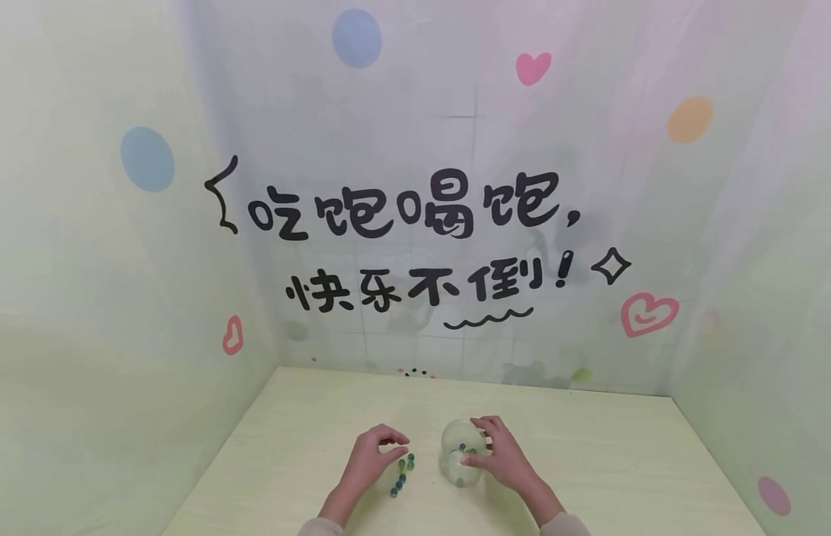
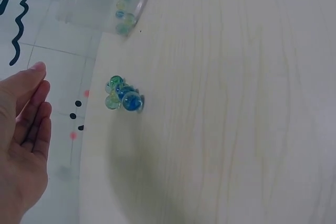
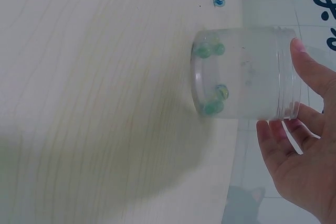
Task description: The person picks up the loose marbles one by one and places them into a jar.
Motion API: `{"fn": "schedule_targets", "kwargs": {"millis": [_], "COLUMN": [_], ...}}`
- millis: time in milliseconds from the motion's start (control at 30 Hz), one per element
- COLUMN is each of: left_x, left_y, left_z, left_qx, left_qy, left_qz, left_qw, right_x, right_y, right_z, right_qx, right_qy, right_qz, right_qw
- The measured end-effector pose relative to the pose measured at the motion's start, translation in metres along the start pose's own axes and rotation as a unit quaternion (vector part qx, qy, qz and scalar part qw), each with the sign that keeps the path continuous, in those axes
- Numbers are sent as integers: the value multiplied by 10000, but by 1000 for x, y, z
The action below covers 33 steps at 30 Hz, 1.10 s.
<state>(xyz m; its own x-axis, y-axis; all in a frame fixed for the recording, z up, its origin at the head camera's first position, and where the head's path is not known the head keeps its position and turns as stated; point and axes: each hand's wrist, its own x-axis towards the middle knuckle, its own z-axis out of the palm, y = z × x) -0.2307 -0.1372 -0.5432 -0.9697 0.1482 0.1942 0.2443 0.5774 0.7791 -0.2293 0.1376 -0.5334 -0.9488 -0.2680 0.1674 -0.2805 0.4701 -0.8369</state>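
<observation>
A clear plastic jar (image 1: 453,470) stands on the table with several green, blue and yellow glass marbles (image 3: 212,107) at its bottom. Fingers and thumb of my right hand (image 1: 505,458) grip it around the threaded rim, as the right wrist view shows. To the left of the jar, a short cluster of blue and green marbles (image 2: 123,94) lies on the tabletop. Raised just beside and above that cluster is my left hand (image 1: 375,455), its fingers loosely bent, thumb close to the index finger; nothing shows between them.
The pale wood-grain table (image 1: 610,461) reaches back to a printed curtain (image 1: 415,149) with black lettering, hearts and dots. Similar sheets hang on the left and right sides. Shadows of the hands fall across the tabletop.
</observation>
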Motion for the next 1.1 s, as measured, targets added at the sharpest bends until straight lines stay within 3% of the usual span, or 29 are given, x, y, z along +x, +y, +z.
{"fn": "schedule_targets", "kwargs": {"millis": [200, 433, 667, 1100], "left_x": [-9, -23, -31, -41], "left_y": [-8, -22, -30, -33], "left_z": [-5, -8, -8, -3], "left_qx": [-71, -184, 22, -105], "left_qy": [-99, -504, -817, -840], "left_qz": [-145, -370, -485, -433], "left_qw": [9998, 9979, 9955, 9955], "right_x": [-1, -2, -2, 0], "right_y": [-2, -2, -1, 1], "right_z": [0, 0, 0, 0], "right_qx": [-4, 25, 12, -40], "right_qy": [29, 9, 14, 7], "right_qz": [4, 0, -15, 2], "right_qw": [10000, 10000, 10000, 10000]}}
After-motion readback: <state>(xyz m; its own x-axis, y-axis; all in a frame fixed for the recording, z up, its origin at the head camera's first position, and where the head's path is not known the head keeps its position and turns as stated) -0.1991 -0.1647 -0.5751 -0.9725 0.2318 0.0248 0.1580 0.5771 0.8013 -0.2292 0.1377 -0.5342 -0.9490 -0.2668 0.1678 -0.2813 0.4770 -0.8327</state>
